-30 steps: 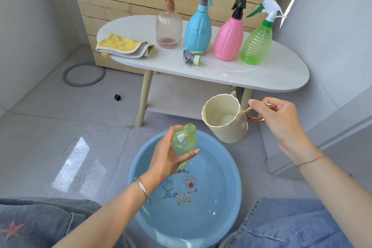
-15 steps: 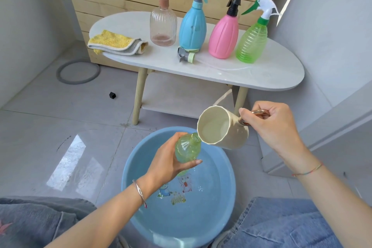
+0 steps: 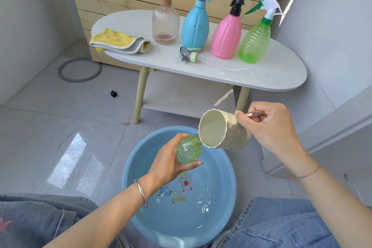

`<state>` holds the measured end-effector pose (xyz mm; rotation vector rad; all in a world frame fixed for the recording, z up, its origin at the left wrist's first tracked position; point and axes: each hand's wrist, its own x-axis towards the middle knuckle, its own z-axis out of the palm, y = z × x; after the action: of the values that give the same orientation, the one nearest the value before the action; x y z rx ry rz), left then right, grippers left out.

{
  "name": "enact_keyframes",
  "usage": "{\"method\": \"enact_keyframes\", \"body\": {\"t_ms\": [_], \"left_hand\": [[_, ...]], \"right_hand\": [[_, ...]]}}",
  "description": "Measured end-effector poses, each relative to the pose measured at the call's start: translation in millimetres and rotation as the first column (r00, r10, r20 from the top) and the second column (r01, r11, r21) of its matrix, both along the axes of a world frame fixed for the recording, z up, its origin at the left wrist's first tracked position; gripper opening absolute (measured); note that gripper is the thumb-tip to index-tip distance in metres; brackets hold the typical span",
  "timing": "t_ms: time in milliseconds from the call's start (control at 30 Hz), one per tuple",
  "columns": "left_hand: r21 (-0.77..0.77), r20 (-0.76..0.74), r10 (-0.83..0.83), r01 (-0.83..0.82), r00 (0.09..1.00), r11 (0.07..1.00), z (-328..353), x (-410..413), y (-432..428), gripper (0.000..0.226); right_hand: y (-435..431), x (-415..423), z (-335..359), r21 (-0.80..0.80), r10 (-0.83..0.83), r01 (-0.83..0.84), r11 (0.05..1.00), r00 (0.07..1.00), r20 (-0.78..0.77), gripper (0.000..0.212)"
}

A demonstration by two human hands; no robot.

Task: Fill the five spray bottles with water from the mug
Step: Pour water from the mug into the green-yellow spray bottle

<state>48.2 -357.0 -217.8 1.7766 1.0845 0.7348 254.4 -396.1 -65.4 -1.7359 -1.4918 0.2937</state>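
Note:
My left hand (image 3: 167, 165) grips a small uncapped pale green bottle (image 3: 189, 150) over the blue basin (image 3: 229, 183). My right hand (image 3: 269, 127) holds the cream mug (image 3: 219, 133) by its copper handle, tipped with its lip at the bottle's mouth. On the white table (image 3: 261, 74) stand a clear ribbed spray bottle (image 3: 165, 24), a blue one (image 3: 195, 24), a pink one (image 3: 226, 36) and a green one (image 3: 254, 43). A loose grey and green spray head (image 3: 188, 55) lies in front of the blue bottle.
A folded yellow and grey cloth (image 3: 118, 42) lies on the table's left end. The basin holds shallow water and sits between my knees. A grey ring (image 3: 79, 69) and a small black cube (image 3: 113, 93) lie on the tiled floor at left. A grey wall ledge runs along the right.
My right hand has brought the mug left and down and tipped it onto the bottle's mouth. My left hand has kept the bottle over the basin.

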Motion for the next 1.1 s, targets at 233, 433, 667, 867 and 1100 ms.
{"method": "enact_keyframes", "body": {"t_ms": [233, 433, 667, 867, 1100], "left_hand": [[-0.001, 0.001, -0.007, 0.007, 1.0, 1.0, -0.4, 0.0, -0.3, 0.06], [-0.003, -0.007, -0.01, 0.01, 1.0, 1.0, -0.5, 0.6, -0.5, 0.061], [-0.004, -0.019, -0.005, 0.005, 1.0, 1.0, 1.0, 1.8, -1.3, 0.057], [-0.008, -0.01, -0.008, 0.008, 1.0, 1.0, -0.9, 2.7, -1.3, 0.068], [0.004, -0.013, -0.006, 0.006, 1.0, 1.0, -0.9, 2.3, -2.2, 0.064]], "right_hand": [[-0.1, -7.1, 4.6, 0.015, 0.026, -0.027, 1.0, 0.997, 0.072, 0.048], [0.4, -8.1, 6.3, 0.017, 0.023, -0.025, 1.0, 0.995, 0.099, 0.047], [0.5, -8.6, 7.1, 0.028, 0.032, -0.036, 0.999, 0.992, 0.124, 0.049], [0.2, -8.9, 7.8, 0.031, 0.029, -0.033, 0.999, 0.993, 0.119, 0.048], [-0.8, -10.6, 8.0, 0.031, 0.037, -0.042, 0.999, 0.987, 0.155, 0.05]]}}
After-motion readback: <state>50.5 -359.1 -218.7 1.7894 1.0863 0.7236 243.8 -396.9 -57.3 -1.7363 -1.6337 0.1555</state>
